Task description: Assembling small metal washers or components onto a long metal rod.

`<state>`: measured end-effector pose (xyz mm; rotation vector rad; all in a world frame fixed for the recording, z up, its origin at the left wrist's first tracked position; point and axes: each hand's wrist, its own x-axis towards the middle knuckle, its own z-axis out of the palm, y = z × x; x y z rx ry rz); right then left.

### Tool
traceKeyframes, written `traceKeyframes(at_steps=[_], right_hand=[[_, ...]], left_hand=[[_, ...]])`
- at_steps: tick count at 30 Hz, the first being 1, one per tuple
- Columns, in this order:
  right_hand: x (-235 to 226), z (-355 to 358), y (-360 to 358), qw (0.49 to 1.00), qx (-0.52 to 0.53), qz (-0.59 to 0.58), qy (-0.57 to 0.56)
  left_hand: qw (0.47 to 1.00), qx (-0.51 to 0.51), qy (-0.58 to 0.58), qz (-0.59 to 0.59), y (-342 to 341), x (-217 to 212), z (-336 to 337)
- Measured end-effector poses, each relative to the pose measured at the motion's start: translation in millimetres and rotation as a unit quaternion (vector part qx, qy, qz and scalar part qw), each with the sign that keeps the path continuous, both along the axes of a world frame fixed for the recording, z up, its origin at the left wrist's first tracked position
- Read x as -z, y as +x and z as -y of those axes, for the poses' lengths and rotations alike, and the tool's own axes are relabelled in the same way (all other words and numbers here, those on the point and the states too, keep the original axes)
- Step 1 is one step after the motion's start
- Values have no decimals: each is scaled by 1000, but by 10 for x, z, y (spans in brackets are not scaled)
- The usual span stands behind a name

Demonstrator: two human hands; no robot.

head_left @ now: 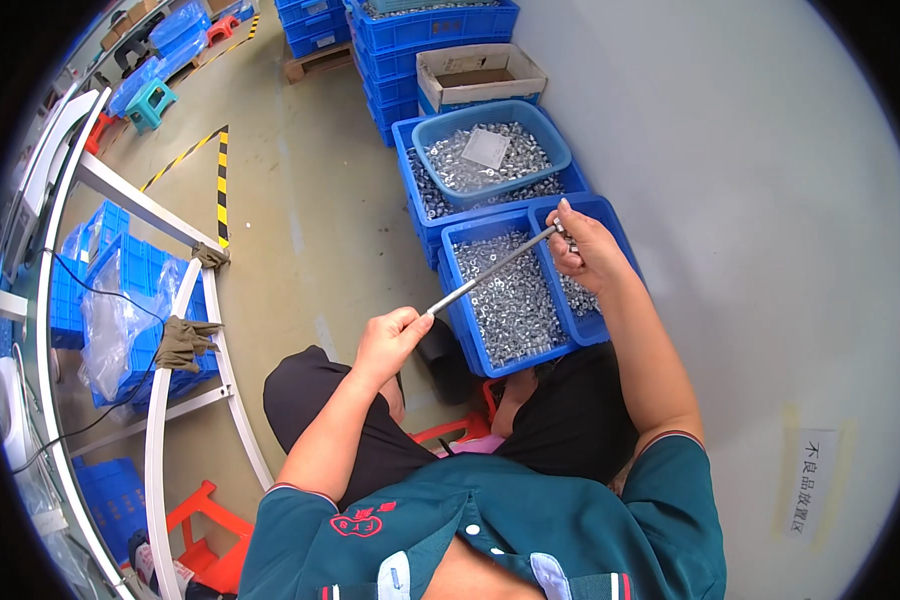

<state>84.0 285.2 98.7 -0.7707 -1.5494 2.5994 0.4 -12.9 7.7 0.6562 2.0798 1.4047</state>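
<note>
2 hands (388,347) (592,250) at 1 rod (492,271) | 1 card (486,148) in 1 light-blue tub (562,158)

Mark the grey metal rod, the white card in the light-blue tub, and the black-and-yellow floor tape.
Grey metal rod (492,272): head view, mid-shaft.
White card (486,148): head view, face centre.
Black-and-yellow floor tape (223,190): head view, nearer strip.

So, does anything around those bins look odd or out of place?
Two mild oddities: a pale card lies aslant on loose metal parts in the light-blue basin, unlike everything around it; and brown cloth wrapped on the white frame looks makeshift.
</note>
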Motion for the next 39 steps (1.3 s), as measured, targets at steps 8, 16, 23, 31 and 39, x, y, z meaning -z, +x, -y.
traceKeyframes(at_steps=[8,16,23,31,39], right_hand=[[43,-34,1,995,0,-7,-102],[17,-30,20,986,-4,-25,-164],[-85,16,27,996,-8,-13,-91],[-38,-133,64,992,-102,7,-72],[-129,134,18,993,-11,-41,-106]], left_hand=[[999,1,27,26,-4,29,-5],[998,8,48,41,-1,60,-9],[998,13,52,44,-5,74,6],[998,-1,44,-48,35,-17,4],[995,8,89,35,39,69,-68]])
